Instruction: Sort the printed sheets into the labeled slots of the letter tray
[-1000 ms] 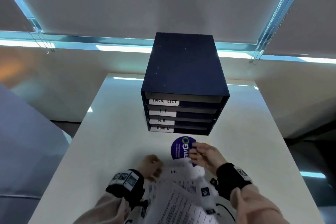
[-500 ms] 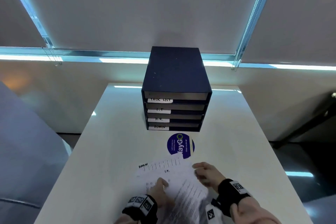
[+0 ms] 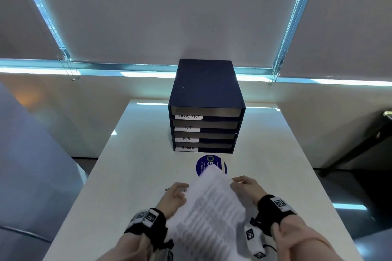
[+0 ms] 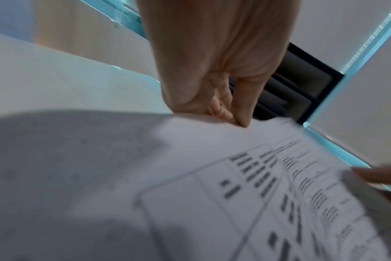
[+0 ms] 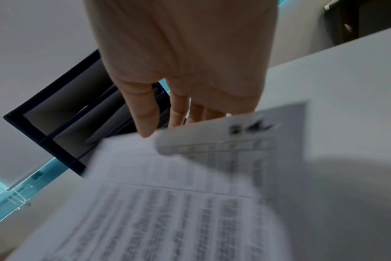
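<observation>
Holding printed sheets (image 3: pixel 209 207) in left grip (image 3: pixel 172 196) and right grip (image 3: pixel 247 188).

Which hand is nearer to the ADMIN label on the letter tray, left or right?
Left. The left hand is almost straight in front of the ADMIN label, left of the sheet; the right hand is further right, on the sheet's other side.

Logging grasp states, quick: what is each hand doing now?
Left hand: pinching the printed sheets at their left edge.
Right hand: gripping their right edge.
</observation>
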A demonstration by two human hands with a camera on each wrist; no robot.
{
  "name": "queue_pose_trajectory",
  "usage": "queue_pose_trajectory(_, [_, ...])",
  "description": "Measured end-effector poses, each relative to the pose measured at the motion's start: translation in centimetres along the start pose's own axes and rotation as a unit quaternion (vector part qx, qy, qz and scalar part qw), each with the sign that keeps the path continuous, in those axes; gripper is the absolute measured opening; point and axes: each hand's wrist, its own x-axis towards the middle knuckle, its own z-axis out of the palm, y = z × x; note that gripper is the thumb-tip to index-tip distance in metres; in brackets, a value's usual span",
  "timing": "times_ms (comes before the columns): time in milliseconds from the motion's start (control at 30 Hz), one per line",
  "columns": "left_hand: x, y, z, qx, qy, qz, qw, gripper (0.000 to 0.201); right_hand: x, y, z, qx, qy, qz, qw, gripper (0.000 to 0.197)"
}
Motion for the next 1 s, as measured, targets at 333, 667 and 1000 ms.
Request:
queue_pose_trajectory(333, [0.4, 1.5, -4.8, -0.204, 0.083, 0.008, 0.975, 0.031, -0.3, -2.2, 0.2, 0.101, -0.052, -0.023, 0.993, 0.030])
queue_pose_trajectory(667, [0.1, 0.8, -4.6, -0.264, 0.086, -0.019, 0.961, 0.029, 0.6, -2.3, 0.7, 0.148, -0.014, -0.002, 0.989, 0.052])
queue_pose_trajectory(1000, [1.4, 0.7, -3.4, -0.305, 0.113, -0.079, 0.942, 0.033, -0.5, 1.7, 3.4, 0.053, -0.037, 0.038, 0.997, 0.028])
